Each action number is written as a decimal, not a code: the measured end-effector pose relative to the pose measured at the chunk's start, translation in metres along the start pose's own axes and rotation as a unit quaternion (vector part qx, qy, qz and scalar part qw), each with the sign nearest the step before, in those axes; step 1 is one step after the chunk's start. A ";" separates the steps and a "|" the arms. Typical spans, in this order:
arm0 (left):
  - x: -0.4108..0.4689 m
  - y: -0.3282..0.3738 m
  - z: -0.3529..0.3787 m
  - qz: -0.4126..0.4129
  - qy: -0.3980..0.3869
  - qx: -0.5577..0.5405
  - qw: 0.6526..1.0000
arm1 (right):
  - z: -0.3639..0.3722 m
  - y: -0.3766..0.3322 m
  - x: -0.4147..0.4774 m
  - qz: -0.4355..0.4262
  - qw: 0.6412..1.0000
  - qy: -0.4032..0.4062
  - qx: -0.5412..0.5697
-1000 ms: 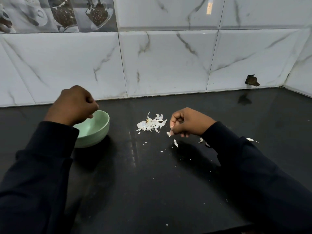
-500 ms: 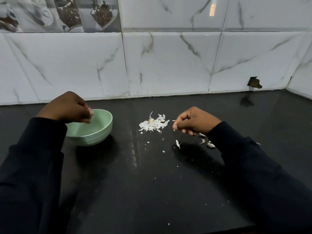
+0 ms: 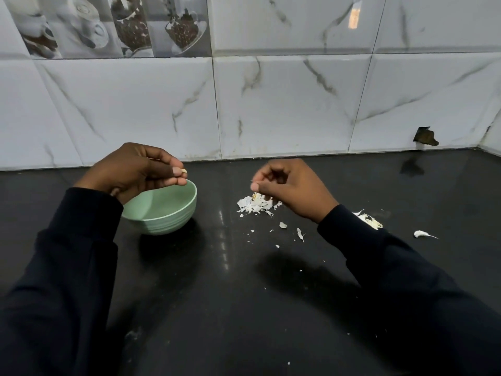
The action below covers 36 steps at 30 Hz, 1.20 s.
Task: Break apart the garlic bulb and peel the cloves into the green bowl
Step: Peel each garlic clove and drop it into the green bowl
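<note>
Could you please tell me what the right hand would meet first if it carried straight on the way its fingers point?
Most likely the pile of garlic skins: the curled fingers of the right hand point down and left at it. How far above the pile they sit is unclear.

left hand [image 3: 135,169] lifted, clove [image 3: 184,171] now showing, right hand [image 3: 287,188] moved over peels [image 3: 252,206]
</note>
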<state>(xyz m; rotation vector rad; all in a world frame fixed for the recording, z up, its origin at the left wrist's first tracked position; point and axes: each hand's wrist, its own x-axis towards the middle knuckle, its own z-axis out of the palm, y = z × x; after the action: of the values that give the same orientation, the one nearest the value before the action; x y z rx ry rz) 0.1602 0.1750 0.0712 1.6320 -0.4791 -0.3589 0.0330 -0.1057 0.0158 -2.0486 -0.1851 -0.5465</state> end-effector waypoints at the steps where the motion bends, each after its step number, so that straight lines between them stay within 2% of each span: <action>1: -0.001 0.000 0.000 0.001 -0.002 0.000 1.000 | 0.011 -0.005 0.005 -0.015 1.000 0.001 0.025; 9: -0.003 0.000 -0.001 -0.001 -0.018 0.029 0.999 | 0.079 -0.030 0.061 -0.015 0.995 -0.030 0.094; 18: -0.005 0.000 -0.025 -0.005 0.032 0.061 0.998 | 0.113 -0.040 0.085 -0.046 0.995 -0.084 0.003; 23: -0.004 0.002 -0.039 -0.039 0.072 0.094 0.992 | 0.122 -0.041 0.093 -0.040 0.994 -0.099 -0.037; 26: 0.000 -0.002 -0.047 -0.063 0.118 0.126 0.983 | 0.124 -0.041 0.102 -0.037 0.979 -0.162 -0.120; 30: 0.001 -0.006 -0.048 -0.100 0.111 0.160 0.976 | 0.130 -0.047 0.115 -0.022 0.952 -0.239 -0.188; 33: 0.001 -0.006 -0.047 -0.102 0.112 0.160 0.975 | 0.129 -0.053 0.119 -0.032 0.955 -0.236 -0.179; 36: 0.002 -0.006 -0.047 -0.091 0.116 0.154 0.977 | 0.112 -0.063 0.116 -0.031 0.970 -0.209 -0.119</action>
<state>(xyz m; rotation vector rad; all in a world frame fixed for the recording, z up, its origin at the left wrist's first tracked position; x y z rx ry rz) 0.1857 0.2147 0.0705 1.9980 -0.2138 -0.2319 0.1482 0.0122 0.0695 -2.3833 -0.4541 -0.1708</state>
